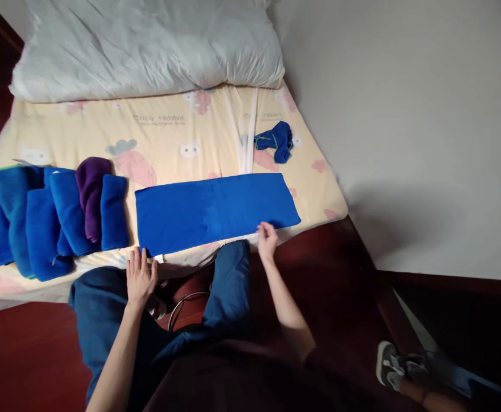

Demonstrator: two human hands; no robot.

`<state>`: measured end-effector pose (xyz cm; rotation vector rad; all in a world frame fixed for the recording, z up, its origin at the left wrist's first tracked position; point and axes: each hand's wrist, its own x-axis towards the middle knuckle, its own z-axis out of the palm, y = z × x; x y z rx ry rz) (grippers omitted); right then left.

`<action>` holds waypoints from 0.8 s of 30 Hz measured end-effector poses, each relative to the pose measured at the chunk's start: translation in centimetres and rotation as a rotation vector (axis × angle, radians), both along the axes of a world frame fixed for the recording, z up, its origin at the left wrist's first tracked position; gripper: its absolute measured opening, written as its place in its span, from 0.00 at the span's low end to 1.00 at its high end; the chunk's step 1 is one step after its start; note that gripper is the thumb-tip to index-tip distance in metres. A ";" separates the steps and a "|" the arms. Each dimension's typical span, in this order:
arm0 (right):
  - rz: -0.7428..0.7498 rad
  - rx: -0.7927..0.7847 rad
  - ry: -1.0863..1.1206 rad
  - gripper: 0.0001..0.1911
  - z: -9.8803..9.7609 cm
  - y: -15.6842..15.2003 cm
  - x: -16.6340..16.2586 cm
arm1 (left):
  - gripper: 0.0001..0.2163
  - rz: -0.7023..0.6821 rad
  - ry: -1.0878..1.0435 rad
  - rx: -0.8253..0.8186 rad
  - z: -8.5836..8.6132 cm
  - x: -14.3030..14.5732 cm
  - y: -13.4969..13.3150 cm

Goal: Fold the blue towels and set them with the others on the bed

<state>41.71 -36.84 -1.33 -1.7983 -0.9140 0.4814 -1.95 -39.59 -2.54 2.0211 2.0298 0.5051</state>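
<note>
A blue cloth [216,212], like a towel, lies flat and long across the near part of the bed, with a small white tag at its near left corner. My left hand [141,279] rests at that corner, its fingers stretched out over the edge. At the cloth's near edge, towards the right, is my right hand [267,240]. Its fingers are curled in a pinch, and whether they grip the hem cannot be made out. Left of the flat cloth sits a row of folded blue cloths [44,223], with a folded purple cloth [93,194] among them.
A crumpled dark blue cloth with green edging [278,142] lies at the right of the bed. The bed [190,134] has a yellow printed sheet. Behind is a large white pillow or quilt [147,51]. A wall [405,114] stands right; a shoe [390,366] shows lower right.
</note>
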 end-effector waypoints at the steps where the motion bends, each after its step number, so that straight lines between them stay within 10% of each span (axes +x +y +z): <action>1: 0.030 -0.002 0.143 0.29 -0.5 -1.7 -2.6 | 0.33 0.009 -0.007 -0.002 0.1 0.2 -0.3; 6: 0.135 0.010 0.469 0.28 -2.5 -4.8 -10.3 | 0.28 0.053 -0.013 0.013 1.1 1.2 -0.5; 13: 0.090 -0.008 0.573 0.35 -2.1 -2.4 -10.5 | 0.23 -0.026 0.018 0.104 3.6 3.5 2.0; 24: -0.117 -0.013 0.725 0.36 -0.7 -0.9 -14.6 | 0.20 -0.550 0.088 -0.161 8.3 20.2 26.8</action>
